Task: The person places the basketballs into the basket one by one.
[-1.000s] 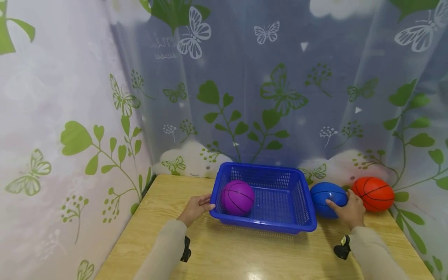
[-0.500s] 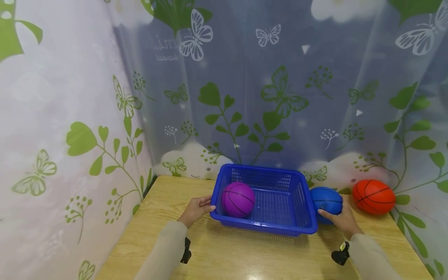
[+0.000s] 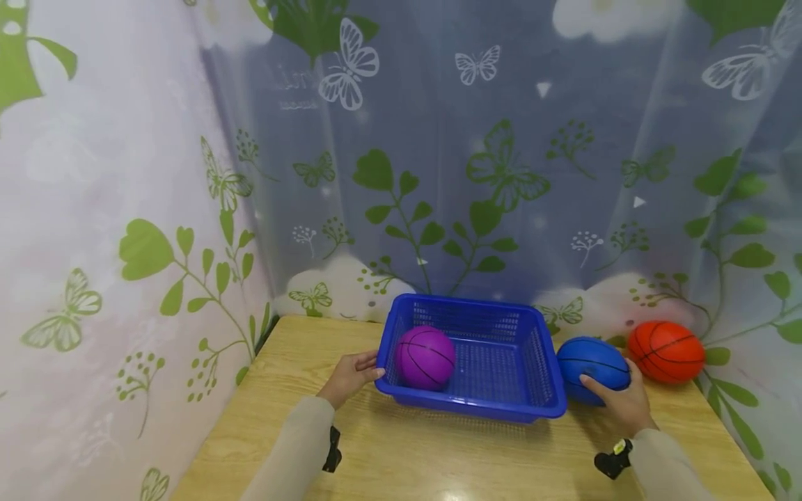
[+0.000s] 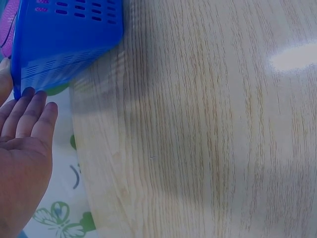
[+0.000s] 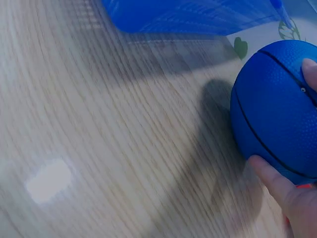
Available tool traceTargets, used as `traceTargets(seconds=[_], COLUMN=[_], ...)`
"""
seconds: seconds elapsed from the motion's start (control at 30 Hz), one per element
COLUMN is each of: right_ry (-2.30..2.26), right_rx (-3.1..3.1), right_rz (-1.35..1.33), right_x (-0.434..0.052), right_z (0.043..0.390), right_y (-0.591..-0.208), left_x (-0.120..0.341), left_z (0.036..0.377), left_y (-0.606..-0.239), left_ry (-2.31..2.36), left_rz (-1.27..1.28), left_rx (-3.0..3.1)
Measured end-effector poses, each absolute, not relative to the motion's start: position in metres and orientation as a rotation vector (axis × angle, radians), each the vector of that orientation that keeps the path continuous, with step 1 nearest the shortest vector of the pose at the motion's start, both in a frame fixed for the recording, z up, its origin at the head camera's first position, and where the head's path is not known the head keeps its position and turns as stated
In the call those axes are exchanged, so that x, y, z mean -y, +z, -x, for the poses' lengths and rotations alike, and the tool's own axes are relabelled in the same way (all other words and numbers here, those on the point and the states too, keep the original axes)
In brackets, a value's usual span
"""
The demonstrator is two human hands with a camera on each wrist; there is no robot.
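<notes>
Head view, bench (image 3: pixel 438 459) w/ light wood grain, leaf/butterfly curtain (image 3: pixel 489 174) on three sides.

Blue basket (image 3: pixel 489 403) sits mid-bench, long side toward the person. Purple ball (image 3: pixel 426 358) inside it, at the 9 o'clock end, touching or nearly touching the left wall.

Left hand (image 3: pixel 348 374): at 9 o'clock of basket, fingers straight and laid flat against the outer left wall/rim, nothing gripped. Left wrist view agrees: fingertips (image 4: pixel 30 101) meet the basket corner, palm open. Judged: a bracing contact, so the basket doesn't slide while the other hand works.

Right hand (image 3: pixel 617 403): on the blue ball (image 3: pixel 592 369), which rests on the bench just outside the basket at its 3 o'clock, close to the right wall; can't tell if touching. Fingers curled over the near/right side of the ball, thumb under its near edge per right wrist view (image 5: pixel 277 183); reads as a grip, ball not lifted clear as far as I can tell (shadow right under it).

Orange ball (image 3: pixel 665 351) at 3 o'clock of the blue one, near the curtain, beside it; contact unclear. No hand on it.

Black wrist cams visible on both sleeves.

Bench glare patch near 6 o'clock edge.
</notes>
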State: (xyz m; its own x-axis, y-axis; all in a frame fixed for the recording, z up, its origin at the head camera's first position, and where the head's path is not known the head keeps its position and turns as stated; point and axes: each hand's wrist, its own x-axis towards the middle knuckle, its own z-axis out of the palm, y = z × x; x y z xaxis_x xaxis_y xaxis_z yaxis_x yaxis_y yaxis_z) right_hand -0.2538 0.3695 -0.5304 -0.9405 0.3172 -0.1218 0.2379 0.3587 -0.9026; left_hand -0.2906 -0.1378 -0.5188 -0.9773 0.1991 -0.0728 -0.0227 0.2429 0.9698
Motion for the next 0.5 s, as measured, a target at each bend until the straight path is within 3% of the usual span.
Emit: traceTargets(seconds=[0.2,0.5], right_ry=[1.75,1.854], right_rx=[2.444,2.259], right_rz=[0.519,0.297], right_x=[-0.379,-0.375], right_z=[0.25,0.245], right_y=[-0.525,-0.488], left_x=[0.138,0.136], left_z=[0.288,0.291], left_y=[-0.519,-0.519], left_ry=[1.794,1.793], left_rz=[-0.148,-0.155], left_rx=[-2.357,-2.358])
